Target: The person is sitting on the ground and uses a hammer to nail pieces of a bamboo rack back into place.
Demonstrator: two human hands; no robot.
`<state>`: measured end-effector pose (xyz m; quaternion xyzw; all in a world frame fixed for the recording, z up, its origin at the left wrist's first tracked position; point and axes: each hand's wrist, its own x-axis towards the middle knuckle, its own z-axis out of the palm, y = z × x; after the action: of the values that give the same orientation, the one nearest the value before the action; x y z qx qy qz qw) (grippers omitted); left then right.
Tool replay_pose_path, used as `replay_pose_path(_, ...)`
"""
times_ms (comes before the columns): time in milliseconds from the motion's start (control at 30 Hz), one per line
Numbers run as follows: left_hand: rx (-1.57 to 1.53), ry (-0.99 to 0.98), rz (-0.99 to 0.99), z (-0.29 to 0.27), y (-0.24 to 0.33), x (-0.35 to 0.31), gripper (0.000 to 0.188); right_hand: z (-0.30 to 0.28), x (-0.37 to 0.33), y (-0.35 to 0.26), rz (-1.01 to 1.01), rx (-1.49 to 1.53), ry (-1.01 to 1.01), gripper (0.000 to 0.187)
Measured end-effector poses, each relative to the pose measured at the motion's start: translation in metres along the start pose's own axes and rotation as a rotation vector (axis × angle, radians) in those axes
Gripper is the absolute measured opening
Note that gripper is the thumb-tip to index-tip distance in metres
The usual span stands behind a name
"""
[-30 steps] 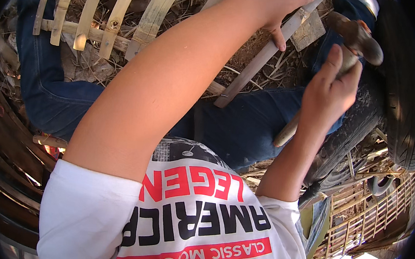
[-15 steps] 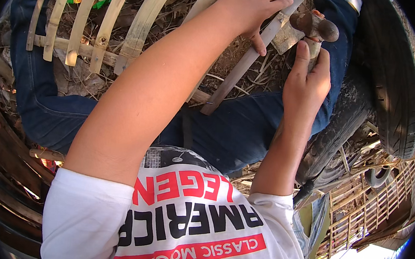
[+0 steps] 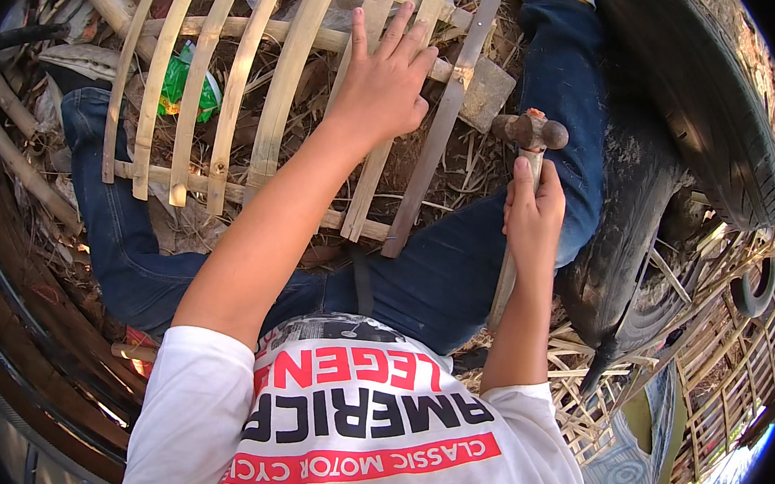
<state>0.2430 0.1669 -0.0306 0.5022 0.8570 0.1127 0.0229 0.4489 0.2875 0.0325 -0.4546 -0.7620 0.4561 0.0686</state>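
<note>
bamboo frame (image 3: 261, 111), made of long curved slats tied across by two thinner cross strips, lies on the ground between the person's legs in blue jeans (image 3: 440, 274), over dry leaves and sticks. compared with half a second before, the left hand (image 3: 385, 80) is now lower in the picture and lies flat on the slats, with fingers spread wide and pressing down near the upper cross strip; earlier it was closed more around one slat at the top edge. the hammer (image 3: 530, 135) has also changed: its rusty head now stands higher above the fist and a little away from the frame, where before it was close to the slat. i judge this means the frame is being held steady for a blow, and the hammer is lifted between strikes, but i cannot see any nail. the right hand (image 3: 530, 213) is closed tight around the wooden handle, thumb up along it, well below the head. the frame is directly under the left palm, touching it, and it lies just to the left of the hammer, with one grey slat (image 3: 444, 118) and a flat grey piece (image 3: 488, 89) between them. a green wrapper (image 3: 180, 86) lies under the slats on the left, and a big dark tyre (image 3: 704, 95) stands at the right.
</note>
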Motion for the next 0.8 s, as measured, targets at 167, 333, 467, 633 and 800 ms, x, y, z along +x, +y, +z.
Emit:
replay_pose_path(167, 0.312, -0.232, 0.041, -0.012, 0.005, 0.032, 0.056, -0.007, -0.009, 0.011, 0.157, 0.221, -0.048, 0.028)
replay_pose_path(333, 0.333, -0.189, 0.007, -0.009, 0.014, 0.049, 0.030, -0.008, 0.000, 0.019, 0.183, 0.216, -0.071, 0.029)
replay_pose_path(467, 0.285, -0.258, -0.055, -0.014, 0.019, 0.051, 0.036, -0.008, 0.003, 0.028, 0.176, 0.249, -0.086, 0.032)
replay_pose_path(633, 0.094, -0.233, -0.079, -0.073, 0.019, 0.052, 0.039, -0.013, 0.004, 0.035, 0.172, 0.380, -0.089, 0.034)
replay_pose_path(800, -0.214, -0.141, 0.039, -0.161, -0.008, 0.046, 0.036, -0.017, 0.002, 0.025, 0.098, 0.391, -0.113, 0.034)
